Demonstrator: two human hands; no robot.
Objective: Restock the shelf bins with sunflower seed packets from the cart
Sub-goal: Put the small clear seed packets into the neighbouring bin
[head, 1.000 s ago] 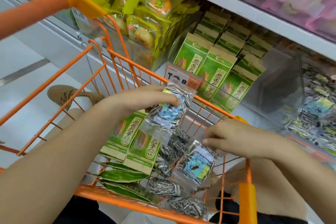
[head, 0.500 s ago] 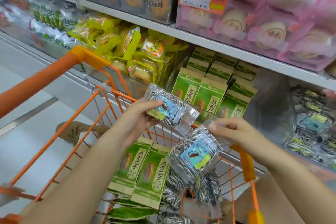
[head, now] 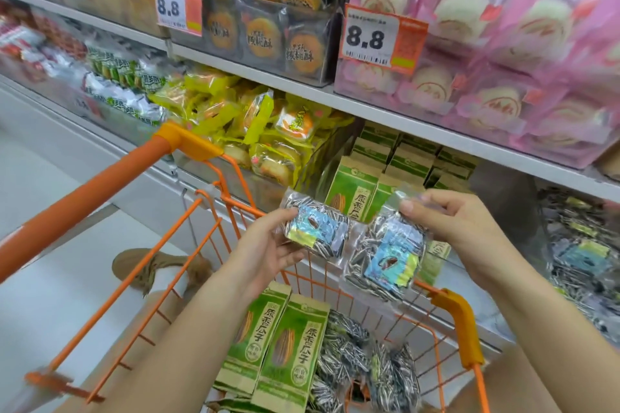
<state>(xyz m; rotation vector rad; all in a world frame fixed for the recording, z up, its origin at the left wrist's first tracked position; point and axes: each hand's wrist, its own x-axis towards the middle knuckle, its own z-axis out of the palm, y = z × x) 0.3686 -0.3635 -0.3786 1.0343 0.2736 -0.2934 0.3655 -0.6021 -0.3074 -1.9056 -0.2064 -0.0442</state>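
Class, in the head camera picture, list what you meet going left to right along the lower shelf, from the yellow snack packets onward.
Yellow snack packets → green sunflower seed boxes → clear sunflower seed packets.

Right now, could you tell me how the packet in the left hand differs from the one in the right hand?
The left hand grips its clear seed packet by the left end, so it lies crosswise; the right hand pinches its clear seed packet by the top edge, so it hangs down. The left packet sits higher and farther left, and the right packet shows more of its face. Both are clear packets of striped seeds with a blue and yellow label, held above the orange cart.
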